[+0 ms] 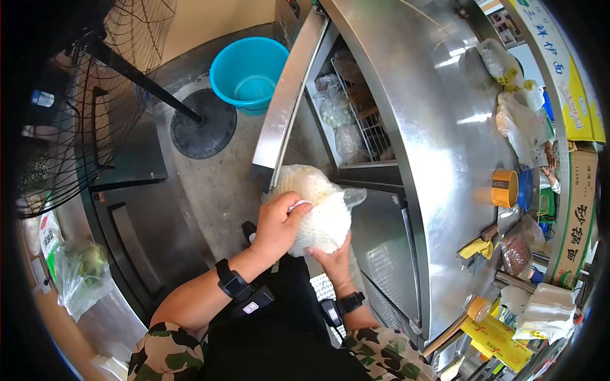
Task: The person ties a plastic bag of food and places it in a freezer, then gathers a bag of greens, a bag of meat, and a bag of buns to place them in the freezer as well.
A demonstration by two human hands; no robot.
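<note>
Both hands are gripping a clear bag of pale noodles (318,213) at waist height, in front of the open under-counter fridge (356,120): the left hand (276,228) is clamping fingers over the gathered top, likely keeping the mouth closed, while the right hand (333,257) is cupping the underside with fingers spread, taking the weight. Beyond, the fridge door (289,95) is hanging open, bagged goods are sitting on a wire shelf (368,130), and a blue bucket (248,73) is standing on the floor.

Fridge door (289,95) swung open on the left, boxing that side in. Compartment behind it packed w/ bags (333,105) and a wire rack (372,130), little gap left. Floor between door and fan base (203,124) open; blue bucket (249,73) farther back. Steel counter (438,146): middle bare, clutter along far edge.
</note>
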